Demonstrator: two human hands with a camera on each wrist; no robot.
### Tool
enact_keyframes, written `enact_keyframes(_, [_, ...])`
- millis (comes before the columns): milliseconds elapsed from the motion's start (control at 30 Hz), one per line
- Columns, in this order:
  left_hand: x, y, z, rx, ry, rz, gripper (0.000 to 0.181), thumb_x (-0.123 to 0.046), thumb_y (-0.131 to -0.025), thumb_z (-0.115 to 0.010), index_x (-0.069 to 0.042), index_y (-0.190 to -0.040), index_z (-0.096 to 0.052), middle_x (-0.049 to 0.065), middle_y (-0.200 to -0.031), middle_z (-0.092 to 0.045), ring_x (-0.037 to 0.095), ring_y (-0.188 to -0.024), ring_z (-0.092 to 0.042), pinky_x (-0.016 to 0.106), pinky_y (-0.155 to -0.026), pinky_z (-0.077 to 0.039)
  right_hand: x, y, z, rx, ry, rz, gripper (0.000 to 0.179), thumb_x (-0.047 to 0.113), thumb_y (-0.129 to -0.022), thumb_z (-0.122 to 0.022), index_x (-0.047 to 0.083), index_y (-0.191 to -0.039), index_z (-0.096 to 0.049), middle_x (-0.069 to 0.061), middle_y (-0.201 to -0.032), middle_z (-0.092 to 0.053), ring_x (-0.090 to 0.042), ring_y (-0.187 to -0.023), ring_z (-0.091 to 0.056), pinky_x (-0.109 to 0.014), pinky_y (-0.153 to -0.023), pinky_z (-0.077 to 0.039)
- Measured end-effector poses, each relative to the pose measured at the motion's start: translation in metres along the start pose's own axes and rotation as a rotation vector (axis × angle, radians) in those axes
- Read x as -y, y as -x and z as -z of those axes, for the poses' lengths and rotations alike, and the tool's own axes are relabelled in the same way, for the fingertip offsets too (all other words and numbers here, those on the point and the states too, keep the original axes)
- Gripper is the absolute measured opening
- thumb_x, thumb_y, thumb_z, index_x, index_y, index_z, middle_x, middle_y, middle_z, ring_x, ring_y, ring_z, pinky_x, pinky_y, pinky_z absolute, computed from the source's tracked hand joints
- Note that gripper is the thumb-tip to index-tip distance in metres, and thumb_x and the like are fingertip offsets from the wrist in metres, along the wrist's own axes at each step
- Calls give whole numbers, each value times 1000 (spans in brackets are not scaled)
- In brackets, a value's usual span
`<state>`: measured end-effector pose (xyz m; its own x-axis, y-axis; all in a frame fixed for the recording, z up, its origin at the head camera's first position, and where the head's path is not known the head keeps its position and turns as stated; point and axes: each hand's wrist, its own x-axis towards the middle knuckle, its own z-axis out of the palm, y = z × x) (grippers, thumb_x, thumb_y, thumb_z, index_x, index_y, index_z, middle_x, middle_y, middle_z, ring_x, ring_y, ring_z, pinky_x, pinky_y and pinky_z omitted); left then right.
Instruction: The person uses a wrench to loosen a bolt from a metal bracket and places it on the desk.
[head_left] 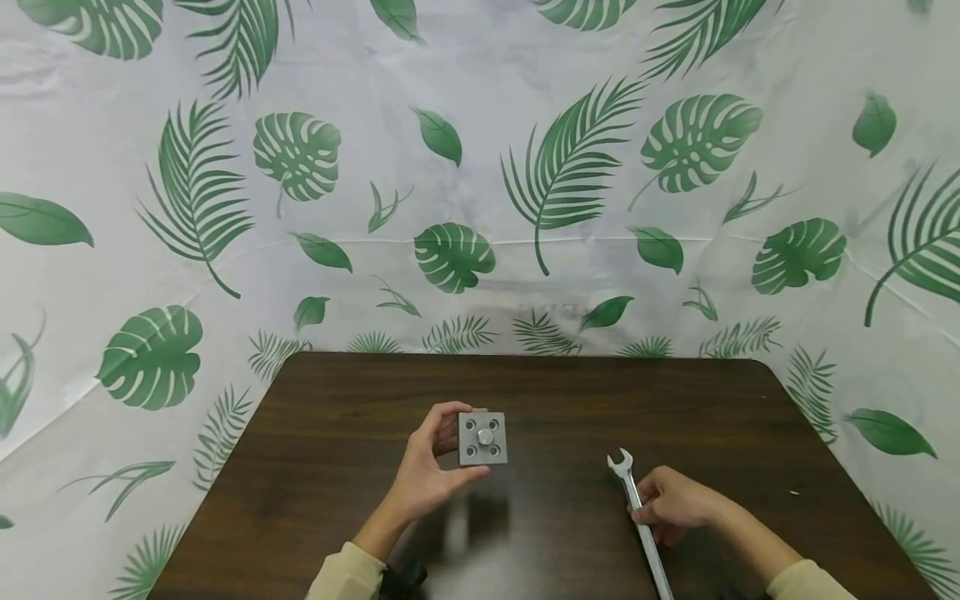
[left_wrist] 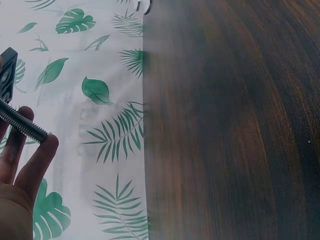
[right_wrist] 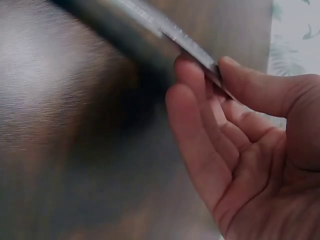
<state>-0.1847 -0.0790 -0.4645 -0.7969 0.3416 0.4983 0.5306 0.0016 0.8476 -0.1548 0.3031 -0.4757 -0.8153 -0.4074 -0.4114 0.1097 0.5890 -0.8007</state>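
Above the table, my left hand (head_left: 422, 477) grips a square grey metal plate (head_left: 476, 417) by its edges, thumb below and fingers above. The plate has a hole near each corner and a round bolt head (head_left: 485, 437) at its centre. Behind it, in the left wrist view, runs the bolt's threaded shank (left_wrist: 26, 123), with a fingertip right at its end. On the right, my right hand (head_left: 678, 500) pinches a long silver wrench (head_left: 651, 550) between thumb and fingers. The wrench's open-ended jaw points away from me; its near end is cut off by the head view's lower edge.
A dark wood-grain table (head_left: 360, 383) with rounded far corners lies under both hands. Behind and beside it hangs a white cloth (head_left: 480, 192) printed with green leaves. A tiny pale scrap (head_left: 794, 492) lies toward the table's right side.
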Motion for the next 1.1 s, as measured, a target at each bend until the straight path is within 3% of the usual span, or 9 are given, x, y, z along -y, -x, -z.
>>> enact_keyframes(133, [0,0,0,-8,4,-1,74,-4,-71,-88,-14,-132,-48,4,-132,-61,22,-108,-64,36,-82,-56,-16,6,-4,-6,-61,-70,16,3,-86,-71,0,-74,-61,-12,-61,-66,-15,-53,-64,-33,-49,-56])
enact_keyframes(300, [3,0,-2,-4,11,-18,73,-3,-71,-88,-12,-132,-47,6,-132,-62,23,-107,-65,37,-81,-57,-22,10,-10,-34,-61,-152,19,6,-84,-75,5,-71,-61,-12,-61,-67,-14,-54,-65,-31,-50,-56])
enact_keyframes(600, [5,0,-3,1,17,-12,73,-4,-71,-88,-13,-132,-47,5,-131,-62,23,-106,-65,37,-82,-56,-16,8,-17,-226,40,-283,29,6,-77,-82,7,-64,-55,-10,-56,-64,-18,-52,-66,-32,-48,-55])
enact_keyframes(700, [5,1,-3,6,15,-8,74,-4,-71,-88,-12,-132,-47,5,-130,-63,23,-107,-65,37,-82,-56,-14,8,-19,-286,88,-339,30,12,-78,-83,6,-66,-57,-10,-55,-63,-19,-50,-65,-31,-47,-55])
enact_keyframes(833, [6,1,-3,9,10,-6,74,-4,-70,-88,-12,-132,-47,5,-130,-63,23,-107,-65,37,-82,-56,-14,7,-22,-330,134,-355,34,22,-80,-82,5,-66,-57,-10,-53,-61,-19,-46,-64,-32,-45,-54])
enact_keyframes(1100, [4,0,-4,9,13,-11,73,-2,-70,-88,-9,-131,-48,7,-130,-63,22,-108,-65,38,-82,-57,-13,8,-23,-358,278,-298,35,24,-80,-82,5,-62,-57,-7,-46,-58,-19,-41,-61,-33,-41,-52])
